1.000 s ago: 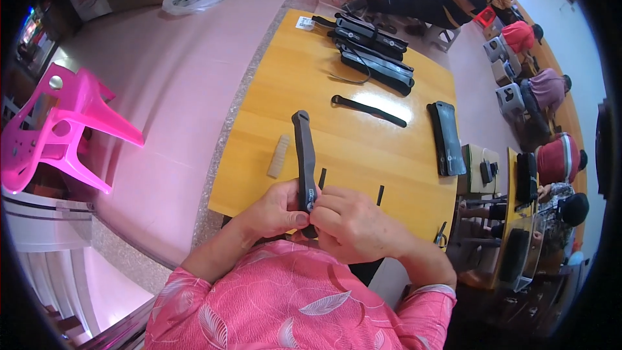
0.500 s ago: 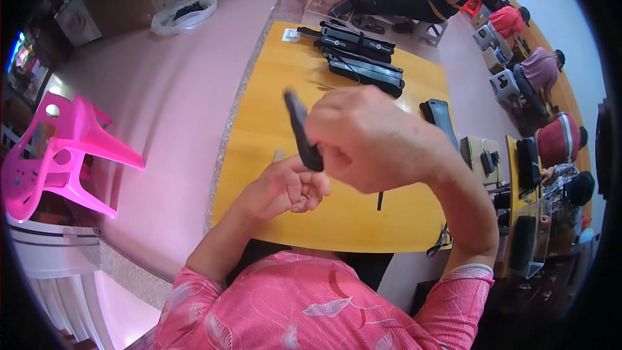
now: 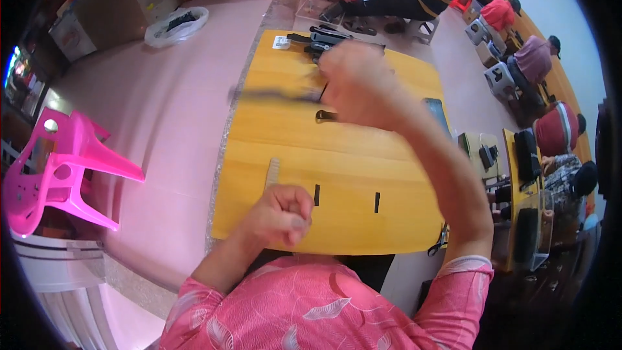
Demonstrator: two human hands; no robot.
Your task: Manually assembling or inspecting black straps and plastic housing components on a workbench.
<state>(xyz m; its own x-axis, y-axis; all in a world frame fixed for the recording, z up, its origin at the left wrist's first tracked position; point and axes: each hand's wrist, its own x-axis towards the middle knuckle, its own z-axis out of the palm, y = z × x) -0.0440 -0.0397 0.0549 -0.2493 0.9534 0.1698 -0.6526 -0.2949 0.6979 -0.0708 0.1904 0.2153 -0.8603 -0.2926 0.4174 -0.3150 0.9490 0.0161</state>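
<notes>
My right hand (image 3: 357, 87) is raised over the far half of the yellow table, smeared by motion. Its fingers are closed on a long dark strip (image 3: 275, 95), which is blurred and points left past the table's left edge. A black piece with a rounded end (image 3: 325, 116) shows just below that hand; whether it lies on the table or hangs from the hand I cannot tell. My left hand (image 3: 280, 215) hovers above the near left of the table, its fingers curled in and nothing visible in them. Dark pouches (image 3: 327, 36) lie at the far end, partly hidden behind my right hand.
On the yellow table (image 3: 350, 162) are two short black strips (image 3: 317, 195) and a pale ruler-like piece (image 3: 273, 172). Scissors (image 3: 438, 241) sit at the near right corner. A pink plastic chair (image 3: 71, 162) stands left. Other people sit working along the right.
My right hand has moved away toward the pouches, and the dark strip has swung out to the left. My left hand has lowered slightly toward me and curled its fingers more.
</notes>
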